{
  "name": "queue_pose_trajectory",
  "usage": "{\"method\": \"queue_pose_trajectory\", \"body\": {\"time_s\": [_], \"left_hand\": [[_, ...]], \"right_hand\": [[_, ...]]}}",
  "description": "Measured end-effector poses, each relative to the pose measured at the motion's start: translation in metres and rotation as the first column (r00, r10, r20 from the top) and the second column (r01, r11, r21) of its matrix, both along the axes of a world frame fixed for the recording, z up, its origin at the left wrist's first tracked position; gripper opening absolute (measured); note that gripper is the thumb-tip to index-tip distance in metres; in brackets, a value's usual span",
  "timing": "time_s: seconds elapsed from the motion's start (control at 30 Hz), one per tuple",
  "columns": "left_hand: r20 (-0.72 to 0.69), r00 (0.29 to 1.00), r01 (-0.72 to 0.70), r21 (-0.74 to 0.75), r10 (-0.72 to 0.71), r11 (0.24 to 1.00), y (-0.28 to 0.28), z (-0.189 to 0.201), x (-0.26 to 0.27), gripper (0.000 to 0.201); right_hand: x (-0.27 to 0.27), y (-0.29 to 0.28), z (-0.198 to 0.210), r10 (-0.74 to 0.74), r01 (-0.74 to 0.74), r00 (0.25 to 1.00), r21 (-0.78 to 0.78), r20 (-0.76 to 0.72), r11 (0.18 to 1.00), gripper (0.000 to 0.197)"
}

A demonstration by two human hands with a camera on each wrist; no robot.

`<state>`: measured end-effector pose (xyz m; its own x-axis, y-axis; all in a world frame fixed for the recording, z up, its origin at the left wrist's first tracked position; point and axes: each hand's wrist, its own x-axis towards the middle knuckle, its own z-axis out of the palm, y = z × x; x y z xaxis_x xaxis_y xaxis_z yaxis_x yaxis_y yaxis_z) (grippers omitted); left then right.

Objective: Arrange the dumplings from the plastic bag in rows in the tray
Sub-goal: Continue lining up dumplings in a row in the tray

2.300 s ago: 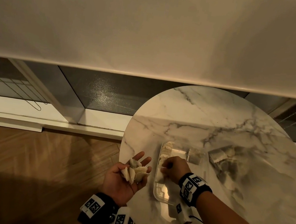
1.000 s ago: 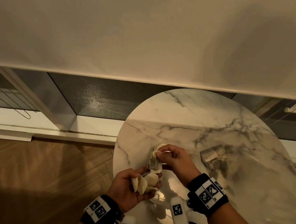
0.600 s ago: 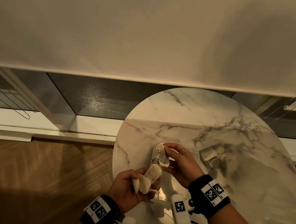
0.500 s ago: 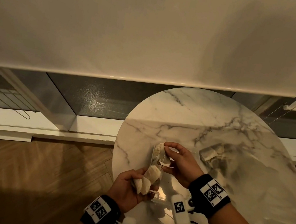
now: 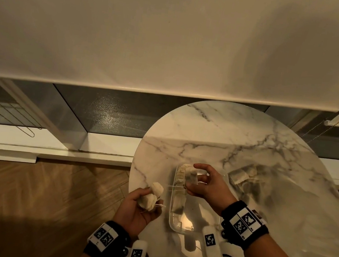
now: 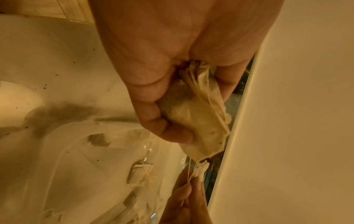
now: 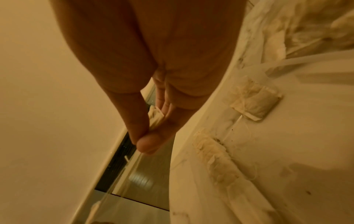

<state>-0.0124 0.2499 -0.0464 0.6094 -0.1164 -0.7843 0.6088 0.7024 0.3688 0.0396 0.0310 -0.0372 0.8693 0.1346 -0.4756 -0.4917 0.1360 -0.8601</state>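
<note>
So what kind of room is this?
Probably a room in a home, maybe a living room: a small round marble table stands on a wooden floor beside a big window with a roller blind pulled down.

The left hand (image 5: 140,207) is raised palm-up, its fingers (image 6: 153,112) curled round a small bundle. The right hand (image 5: 206,186) is held forward and to its right, thumb and forefinger pinched together, the other fingers loosely bent. Both wrists wear dark bands.

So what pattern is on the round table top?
White marble with grey veins on the table, clearest in the head view.
</note>
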Motion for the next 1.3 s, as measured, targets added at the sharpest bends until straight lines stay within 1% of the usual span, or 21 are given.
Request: {"method": "queue_pose_trajectory", "body": {"time_s": [0.13, 0.27, 0.33, 0.4, 0.5, 0.57, 0.63, 0.73, 0.83, 1.0, 1.03, 1.13, 1.17, 1.23, 1.3], "left_hand": [[-0.007, 0.998, -0.065, -0.012, 0.065, 0.998, 0.013, -0.003, 0.003, 0.035], [-0.017, 0.995, -0.094, -0.027, 0.093, 0.995, 0.023, -0.006, 0.005, 0.035], [-0.019, 0.993, -0.113, -0.040, 0.112, 0.993, 0.026, -0.006, 0.005, 0.034], [-0.011, 0.991, -0.132, -0.045, 0.132, 0.990, 0.030, -0.006, 0.005, 0.035], [0.012, 0.985, -0.173, -0.066, 0.174, 0.983, 0.038, -0.005, 0.006, 0.043], [0.019, 0.978, -0.204, -0.069, 0.206, 0.976, 0.042, -0.005, 0.008, 0.035], [0.028, 0.972, -0.232, -0.079, 0.235, 0.970, 0.046, -0.006, 0.008, 0.029], [0.037, 0.969, -0.240, -0.084, 0.243, 0.967, 0.049, -0.005, 0.008, 0.028], [0.026, 0.971, -0.235, -0.078, 0.238, 0.969, 0.047, -0.007, 0.006, 0.030], [0.004, 0.973, -0.230, -0.079, 0.231, 0.970, 0.042, -0.008, 0.004, 0.032], [0.004, 0.973, -0.230, -0.075, 0.230, 0.970, 0.041, -0.007, 0.004, 0.032], [0.002, 0.974, -0.225, -0.063, 0.226, 0.972, 0.040, -0.009, 0.003, 0.032], [0.000, 0.974, -0.227, -0.062, 0.227, 0.972, 0.040, -0.009, 0.003, 0.032], [-0.004, 0.974, -0.228, -0.058, 0.229, 0.972, 0.041, -0.010, 0.002, 0.034], [-0.012, 0.973, -0.229, -0.059, 0.229, 0.972, 0.040, -0.011, 0.000, 0.034]], "right_hand": [[-0.002, 0.000, -0.002, 0.028, -0.027, 1.000, -0.112, 0.004, 0.993, 0.050], [-0.004, 0.000, -0.001, 0.124, -0.125, 0.992, -0.258, -0.020, 0.958, 0.039], [-0.005, -0.001, -0.002, 0.197, -0.194, 0.980, -0.343, -0.027, 0.919, 0.031], [-0.007, -0.003, -0.005, 0.239, -0.228, 0.971, -0.414, -0.026, 0.881, 0.024], [-0.008, -0.009, -0.016, 0.289, -0.267, 0.956, -0.516, -0.038, 0.814, 0.017], [-0.008, -0.012, -0.024, 0.353, -0.327, 0.933, -0.582, -0.073, 0.744, 0.019], [-0.009, -0.015, -0.028, 0.392, -0.368, 0.914, -0.626, -0.106, 0.688, 0.026], [-0.009, -0.016, -0.032, 0.403, -0.363, 0.908, -0.695, -0.114, 0.621, 0.027], [-0.006, -0.013, -0.032, 0.422, -0.383, 0.896, -0.726, -0.141, 0.571, 0.028], [0.000, -0.005, -0.032, 0.519, -0.472, 0.835, -0.723, -0.183, 0.505, 0.020], [0.000, -0.004, -0.034, 0.539, -0.493, 0.817, -0.731, -0.204, 0.472, 0.019], [0.003, 0.002, -0.039, 0.621, -0.575, 0.726, -0.757, -0.296, 0.311, 0.015], [0.004, 0.005, -0.041, 0.637, -0.602, 0.699, -0.748, -0.324, 0.281, 0.015], [0.005, 0.009, -0.044, 0.660, -0.650, 0.659, -0.715, -0.361, 0.257, 0.016], [0.006, 0.015, -0.049, 0.667, -0.690, 0.634, -0.676, -0.392, 0.259, 0.016]]}}
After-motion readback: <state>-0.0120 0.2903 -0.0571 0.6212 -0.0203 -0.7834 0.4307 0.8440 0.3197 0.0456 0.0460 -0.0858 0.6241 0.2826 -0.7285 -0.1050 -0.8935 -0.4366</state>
